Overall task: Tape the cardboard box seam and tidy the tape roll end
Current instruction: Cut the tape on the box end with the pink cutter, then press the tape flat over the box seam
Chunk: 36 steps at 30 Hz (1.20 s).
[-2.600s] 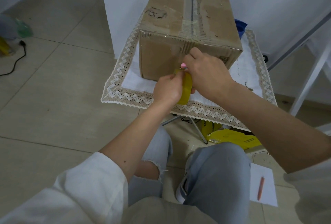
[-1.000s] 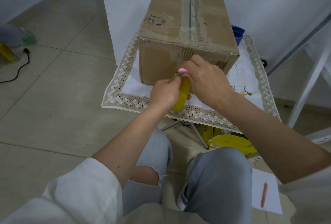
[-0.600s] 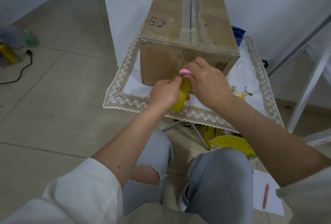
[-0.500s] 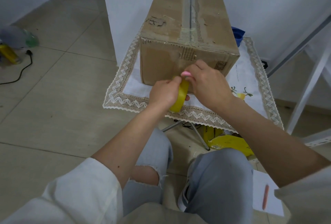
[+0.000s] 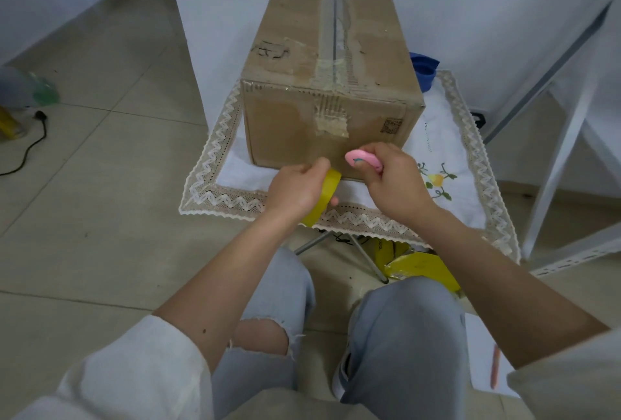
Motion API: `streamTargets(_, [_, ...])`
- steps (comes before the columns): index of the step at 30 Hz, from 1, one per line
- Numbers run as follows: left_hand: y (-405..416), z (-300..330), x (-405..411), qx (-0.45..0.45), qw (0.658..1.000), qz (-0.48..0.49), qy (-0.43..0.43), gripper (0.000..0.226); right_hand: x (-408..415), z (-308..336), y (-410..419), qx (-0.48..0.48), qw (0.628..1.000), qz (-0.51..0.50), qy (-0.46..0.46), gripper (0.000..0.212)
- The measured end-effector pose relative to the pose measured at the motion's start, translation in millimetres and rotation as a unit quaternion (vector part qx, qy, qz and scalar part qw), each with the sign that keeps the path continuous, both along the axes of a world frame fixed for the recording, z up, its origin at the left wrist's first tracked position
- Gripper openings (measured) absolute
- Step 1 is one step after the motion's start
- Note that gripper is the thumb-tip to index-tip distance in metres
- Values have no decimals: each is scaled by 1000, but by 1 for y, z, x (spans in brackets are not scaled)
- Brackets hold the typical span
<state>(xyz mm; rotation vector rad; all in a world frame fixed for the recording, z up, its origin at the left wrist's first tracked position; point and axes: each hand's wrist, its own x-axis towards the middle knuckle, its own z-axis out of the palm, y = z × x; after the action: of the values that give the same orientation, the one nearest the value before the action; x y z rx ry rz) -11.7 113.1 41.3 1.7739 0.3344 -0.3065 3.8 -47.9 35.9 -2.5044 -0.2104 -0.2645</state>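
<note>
Gripping a yellow tape roll (image 5: 325,196) on edge, the left hand (image 5: 295,189) was closed around its rim just in front of the near face of the cardboard box (image 5: 331,83), low over the lace-edged cloth (image 5: 215,164) on which the box stood. The right hand (image 5: 391,181) was closed on a small pink cutter (image 5: 363,159), held beside the roll with a narrow gap between them. A strip of clear tape (image 5: 331,122) ran along the top seam (image 5: 335,26) and folded down over the near face, where its lower end lay slightly wrinkled. Whether a tail of tape hung loose from the roll could not be told.

The step in hand was judged to be tidying the free end of the roll. Done well, the roll would be kept steady in the left hand, any loose tail drawn taut, the blade set square across it and kept off the fingers, and the end pressed flat or folded into a small tab. The strip on the box would gain from a firm rub along its wrinkled end.

The box stood directly beyond both hands, near but apparently untouched; the roll lay inside the left hand's grasp, just left of the right hand.
</note>
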Motion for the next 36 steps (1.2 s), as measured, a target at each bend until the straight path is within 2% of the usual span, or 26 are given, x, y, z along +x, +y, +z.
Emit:
streamTargets(6, [-25, 9, -5, 60, 991, -114, -36, 40, -14, -6, -29, 131, 987, -76, 62, 25])
streamTargets(11, [-59, 12, -4, 132, 958, -231, -109, 44, -18, -14, -70, 225, 958, -170, 54, 25])
streamTargets(18, [-114, 4, 6, 182, 906, -331, -189, 16, -19, -21, -125, 275, 914, -297, 35, 21])
streamTargets(21, [-132, 1, 15, 253, 874, -330, -253, 22, -19, -24, -140, 275, 906, -317, 49, 19])
streamTargets(24, [-145, -5, 24, 328, 841, -313, -296, 19, -17, -30, -151, 265, 901, -336, 71, 23])
streamTargets(30, [-157, -24, 32, 392, 803, -328, -308, 24, -20, -40, -159, 214, 911, -332, 121, 30])
streamTargets(33, [-161, -32, 33, 420, 785, -333, -310, 19, -20, -44, -160, 192, 915, -328, 135, 30])
streamTargets(36, [-162, -35, 33, 428, 783, -327, -312, 20, -20, -45, -162, 157, 921, -323, 151, 31])
